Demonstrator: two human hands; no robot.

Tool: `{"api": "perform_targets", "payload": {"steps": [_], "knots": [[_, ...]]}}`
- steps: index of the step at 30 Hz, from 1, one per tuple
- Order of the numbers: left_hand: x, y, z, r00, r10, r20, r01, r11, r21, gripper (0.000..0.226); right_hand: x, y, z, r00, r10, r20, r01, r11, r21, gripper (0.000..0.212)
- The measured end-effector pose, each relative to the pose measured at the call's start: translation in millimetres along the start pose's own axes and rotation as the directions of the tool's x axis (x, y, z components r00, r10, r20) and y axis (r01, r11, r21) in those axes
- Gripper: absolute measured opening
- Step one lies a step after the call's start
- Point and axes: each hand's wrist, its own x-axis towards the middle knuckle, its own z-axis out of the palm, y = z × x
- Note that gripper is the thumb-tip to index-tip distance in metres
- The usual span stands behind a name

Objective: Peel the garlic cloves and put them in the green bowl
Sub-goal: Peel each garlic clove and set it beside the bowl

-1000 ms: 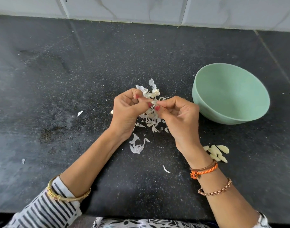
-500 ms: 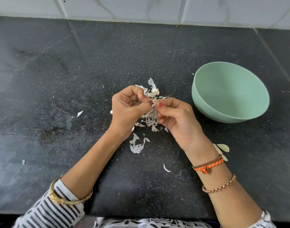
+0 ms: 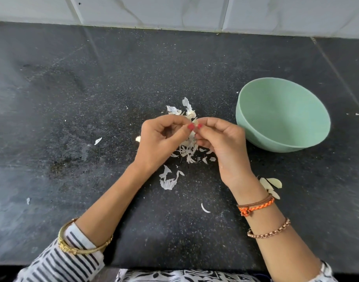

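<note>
While our left hand [image 3: 160,139] and right hand [image 3: 219,141] pinch the small pale garlic clove [image 3: 195,121] above the papery white skins [image 3: 186,149], we should tear gently, left of the empty mint-green plastic bowl [image 3: 284,117].

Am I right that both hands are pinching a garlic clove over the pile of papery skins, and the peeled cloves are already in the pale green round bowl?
Not quite. The head view shows the pale green round bowl holding nothing; the peeled cloves lie on the black stone counter beside the right wrist. The left hand and right hand do pinch a garlic clove over the papery skins.
</note>
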Motion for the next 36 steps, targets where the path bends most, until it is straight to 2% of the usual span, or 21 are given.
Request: {"api": "perform_targets", "payload": {"steps": [6,11,15,24,27,31,36], "knots": [[-0.5,-0.7,0.9,1.0,-0.008,-0.005,0.008,0.987,0.16,0.008,-1.5,3.1,1.2,0.988,-0.156,-0.01,0.153,0.976,-0.153,0.013],[-0.1,1.3,-1.0,1.0,0.026,0.011,-0.027,0.986,0.163,0.005,0.1,6.5,-0.5,0.964,-0.264,-0.018,0.249,0.93,-0.269,0.023],[1.1,0.9,-2.7,0.999,-0.016,0.028,0.012,0.99,0.143,0.013,0.2,9.5,0.3,0.939,-0.344,0.017,0.325,0.87,-0.371,0.022],[1.0,-2.3,-3.7,1.0,-0.012,0.027,0.007,0.989,0.149,0.021,2.0,11.5,-2.5,0.912,-0.406,0.053,0.391,0.825,-0.409,0.019],[1.5,-3.3,-2.9,0.999,-0.046,0.01,0.044,0.994,0.104,0.023,1.9,11.4,-2.3,0.911,-0.405,0.075,0.401,0.829,-0.39,0.019],[2.9,-0.4,-1.1,0.996,-0.087,-0.024,0.088,0.996,0.02,0.026,0.3,6.7,-2.0,0.931,-0.348,0.109,0.364,0.887,-0.283,0.02],[4.9,2.3,-0.3,0.992,-0.116,-0.054,0.11,0.988,-0.104,0.022,-1.5,-2.3,-2.1,0.981,-0.118,0.151,0.118,0.993,0.01,0.016]]}}
